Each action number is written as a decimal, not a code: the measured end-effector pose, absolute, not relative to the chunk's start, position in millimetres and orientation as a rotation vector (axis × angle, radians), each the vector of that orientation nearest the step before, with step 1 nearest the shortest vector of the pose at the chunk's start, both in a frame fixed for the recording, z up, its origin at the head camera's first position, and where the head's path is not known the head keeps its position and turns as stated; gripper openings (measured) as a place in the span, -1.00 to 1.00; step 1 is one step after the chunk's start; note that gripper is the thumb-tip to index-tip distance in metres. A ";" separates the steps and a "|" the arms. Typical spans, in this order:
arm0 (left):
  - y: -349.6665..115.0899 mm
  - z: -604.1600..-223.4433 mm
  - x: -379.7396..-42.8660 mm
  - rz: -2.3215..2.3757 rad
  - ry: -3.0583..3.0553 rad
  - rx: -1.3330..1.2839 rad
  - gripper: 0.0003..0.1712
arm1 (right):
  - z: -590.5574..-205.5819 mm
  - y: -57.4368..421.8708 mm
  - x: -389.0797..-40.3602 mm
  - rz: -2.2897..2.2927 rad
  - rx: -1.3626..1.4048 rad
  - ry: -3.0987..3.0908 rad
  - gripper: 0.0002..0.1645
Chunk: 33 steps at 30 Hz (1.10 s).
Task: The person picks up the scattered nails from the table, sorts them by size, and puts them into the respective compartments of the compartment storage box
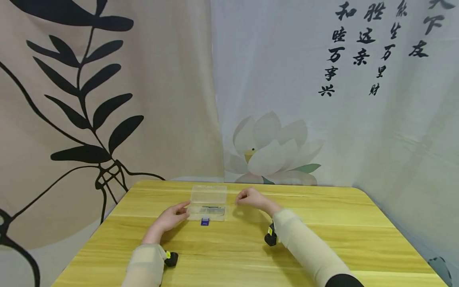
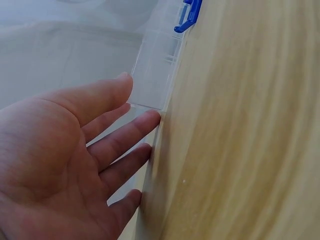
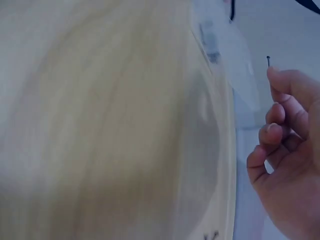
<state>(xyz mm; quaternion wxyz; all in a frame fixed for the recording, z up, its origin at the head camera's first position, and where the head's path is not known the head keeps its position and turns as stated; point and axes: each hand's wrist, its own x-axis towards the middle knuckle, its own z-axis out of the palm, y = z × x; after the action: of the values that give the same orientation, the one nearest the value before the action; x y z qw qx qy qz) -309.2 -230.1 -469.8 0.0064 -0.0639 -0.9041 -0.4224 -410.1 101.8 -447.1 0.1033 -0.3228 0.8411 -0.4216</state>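
A clear plastic box [image 1: 207,213] stands near the back of the table, its clear lid [image 1: 208,194] raised behind it. Thin dark pieces [image 1: 211,207] lie inside, too small to tell their kind. A blue latch [image 2: 189,17] sits on the box's front. My left hand [image 1: 172,217] is at the box's left end, fingers spread and nearly straight; in the left wrist view, thumb and fingertips meet its corner. To the right of the box, my right hand [image 1: 251,198] pinches a small dark headed pin [image 3: 268,61], like a nail or screw, between thumb and forefinger, above the table.
The wood-grain table [image 1: 222,255] extends toward me and to both sides. Behind it hangs a printed curtain [image 1: 172,99] with leaves, a lotus and writing. Black wrist cameras [image 1: 271,235] are strapped at both cuffs.
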 end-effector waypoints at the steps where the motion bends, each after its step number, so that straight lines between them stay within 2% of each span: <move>1: -230.0 -470.3 -309.5 -1.314 -2.830 -0.203 -0.43 | -447.8 98.0 -409.6 -1.234 -0.967 2.474 -0.87; 14: -226.4 -471.3 -311.7 -1.306 -2.826 -0.176 -0.44 | -459.2 65.1 -404.6 -1.175 -1.071 2.474 -0.89; 33: -226.4 -467.7 -307.4 -1.271 -2.840 -0.191 -0.43 | -457.5 50.9 -398.6 -1.141 -1.088 2.537 -0.93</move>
<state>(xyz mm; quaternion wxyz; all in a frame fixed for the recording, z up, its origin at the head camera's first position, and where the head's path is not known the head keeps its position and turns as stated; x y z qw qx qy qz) -307.4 -226.4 -467.7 0.0122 -0.0613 -0.9110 -0.4076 -398.6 50.9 -457.5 0.0771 -0.3631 0.8469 -0.3808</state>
